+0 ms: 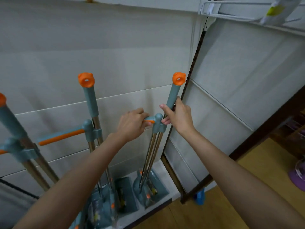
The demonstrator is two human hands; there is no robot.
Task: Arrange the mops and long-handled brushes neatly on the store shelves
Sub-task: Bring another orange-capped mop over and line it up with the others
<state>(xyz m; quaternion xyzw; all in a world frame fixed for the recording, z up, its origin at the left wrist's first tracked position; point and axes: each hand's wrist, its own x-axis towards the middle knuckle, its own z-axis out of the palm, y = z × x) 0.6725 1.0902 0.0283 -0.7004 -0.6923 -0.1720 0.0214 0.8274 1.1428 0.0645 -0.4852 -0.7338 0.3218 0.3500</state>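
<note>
Orange caps and grey-blue grips mark three mops that stand upright on the bottom shelf (158, 169), so the arranging looks, in my judgement, well advanced but not finished. Taking the dark slotted upright post (189, 90) as landmark, the mop in hand (175, 91) stands just beside it on its left, its top close to the post, its grey-blue head down on the shelf board. The right hand (179, 113) has its fingers curled around the upper grip of this mop. The left hand (132, 123) is closed around the side lever (149, 120), grey-blue with an orange strip. The middle mop (89, 96) stands well left of the post with its lever pointing left, and the far mop (11, 121) is at the frame edge, blurred. Steel double rods run down each handle. The last mop seems to need only straightening.
</note>
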